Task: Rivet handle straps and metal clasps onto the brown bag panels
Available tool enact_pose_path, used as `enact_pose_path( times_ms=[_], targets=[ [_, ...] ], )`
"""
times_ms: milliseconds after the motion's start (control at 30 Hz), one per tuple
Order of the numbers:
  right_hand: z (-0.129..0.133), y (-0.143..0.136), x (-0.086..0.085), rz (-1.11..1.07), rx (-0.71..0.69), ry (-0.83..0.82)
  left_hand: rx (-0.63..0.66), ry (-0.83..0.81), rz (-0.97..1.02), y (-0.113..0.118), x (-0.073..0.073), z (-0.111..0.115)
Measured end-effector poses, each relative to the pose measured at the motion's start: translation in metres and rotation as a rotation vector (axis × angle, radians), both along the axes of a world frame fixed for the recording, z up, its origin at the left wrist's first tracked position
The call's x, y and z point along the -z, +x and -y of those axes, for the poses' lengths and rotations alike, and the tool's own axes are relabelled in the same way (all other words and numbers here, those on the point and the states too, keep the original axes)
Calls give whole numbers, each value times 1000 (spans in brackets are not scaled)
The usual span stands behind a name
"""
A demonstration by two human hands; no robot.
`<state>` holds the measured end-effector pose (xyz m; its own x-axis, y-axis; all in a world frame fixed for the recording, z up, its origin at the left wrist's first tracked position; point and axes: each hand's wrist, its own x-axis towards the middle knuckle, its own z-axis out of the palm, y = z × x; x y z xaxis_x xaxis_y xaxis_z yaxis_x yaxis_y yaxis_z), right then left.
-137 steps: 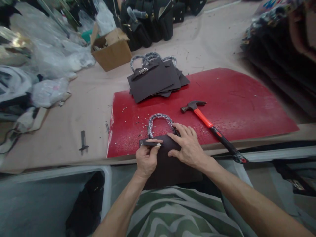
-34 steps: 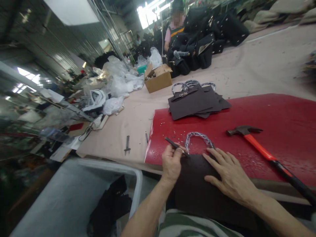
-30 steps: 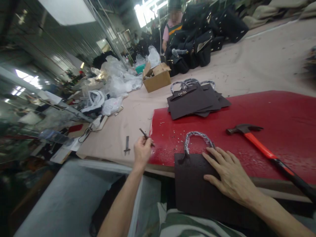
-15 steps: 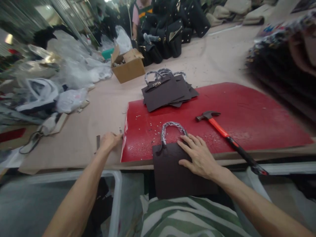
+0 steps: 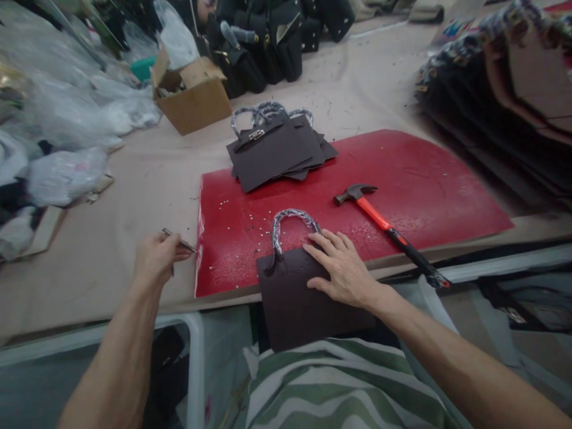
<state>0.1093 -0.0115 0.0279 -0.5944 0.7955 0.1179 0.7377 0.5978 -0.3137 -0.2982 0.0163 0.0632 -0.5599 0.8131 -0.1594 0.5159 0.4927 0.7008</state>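
Observation:
My left hand [image 5: 156, 256] is closed on a thin metal punch [image 5: 180, 241], just left of the red mat [image 5: 415, 179]. My right hand [image 5: 342, 268] lies spread on a dark brown bag panel [image 5: 295, 298], its fingertips near the base of the handle. The panel's arched handle [image 5: 292, 214] is wrapped in clear plastic. Part of the panel hangs over the table's front edge towards my lap. To the right of my right hand, a claw hammer [image 5: 386, 229] with an orange and black grip rests on the mat, its head pointing away.
More brown panels with wrapped handles [image 5: 272, 152] are piled at the mat's far edge. A cardboard box [image 5: 194, 98] and plastic bags [image 5: 67, 179] stand at the left. Black bags [image 5: 263, 50] fill the back. A tall panel stack [image 5: 504, 113] rises at the right. Tiny scraps dot the mat.
My left hand has lifted the thin punch from the table beside the mat. My right hand stays on the panel. The view has shifted, moving the scene up and left.

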Motion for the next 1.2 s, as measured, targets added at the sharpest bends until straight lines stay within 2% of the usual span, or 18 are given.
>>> enact_pose_path(
  times_ms=[67, 100, 167, 267, 333, 467, 833, 967, 1067, 1133, 1200],
  targets=[
    [1, -1, 1, -4, 8, 4, -10, 265, 394, 45, -8, 17],
    [1, -1, 1, -4, 13, 6, 22, 357, 521, 72, -10, 25],
    [2, -2, 1, 1, 17, 8, 126, 415, 673, 128, -8, 38],
    [2, -2, 1, 4, 13, 12, 291, 432, 648, 191, 7, 48],
    [2, -2, 1, 1, 13, 15, 377, 429, 531, 210, 18, 50],
    [3, -2, 2, -10, 18, 22, 459, 436, 351, 213, 31, 51],
    [3, 0, 4, -54, 5, 4, 468, 492, 243, 218, 43, 57],
    [3, 0, 4, -90, 2, -17, 531, 576, 114, 219, 45, 55],
    [-1, 8, -1, -209, -29, 6, 613, 658, -24, 221, 47, 54],
    [-7, 21, -9, -343, 49, 78, 654, 709, -77, 223, 50, 54],
    [-15, 41, -17, -384, 249, 153, 679, 739, -87, 224, 53, 54]
  ],
)
